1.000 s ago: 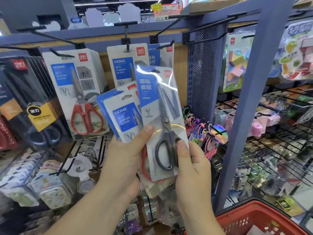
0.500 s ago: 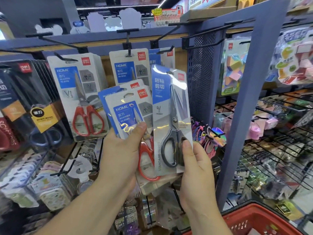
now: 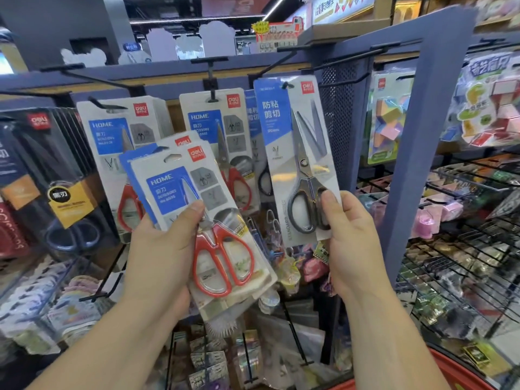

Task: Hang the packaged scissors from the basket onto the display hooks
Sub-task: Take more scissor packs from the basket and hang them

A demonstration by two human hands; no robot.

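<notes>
At the scissors rack: one pack up at a hook, a stack in the other hand

Out at nine o'clock of the view hang black scissors packs (image 3: pixel 64 204) with a yellow label. Next, toward ten o'clock, a red-handled HOME pack (image 3: pixel 118 136) hangs on a display hook (image 3: pixel 105 104). The left hand (image 3: pixel 160 257), at seven o'clock of centre, grips a fanned stack of scissors packs (image 3: pixel 202 209), with the thumb across the front card and the fingers behind. The front pack tilts with its top toward eleven o'clock and shows red handles. At least two more cards peep out behind it. At twelve o'clock above that stack, another HOME pack (image 3: pixel 225 128) hangs from the middle hook (image 3: pixel 211 80). Just right of centre, the right hand (image 3: pixel 351 240) pinches the black-handled scissors pack (image 3: pixel 298 153) at its five o'clock corner, thumb pressed on a handle loop. That pack stands nearly upright with its hang hole at twelve o'clock, where a dark hook tip (image 3: pixel 286 85) shows. Whether the card rests fully on the hook cannot be told. It overlaps a blue-fronted pack (image 3: pixel 253 119) hanging behind it. Toward three o'clock rises a blue upright post (image 3: pixel 416 153), with cube puzzle packs (image 3: pixel 391 122) beyond it and wire shelves (image 3: pixel 464 243) of small goods below. Down at five o'clock the rim of a red basket (image 3: pixel 455 368) edges into view
</notes>
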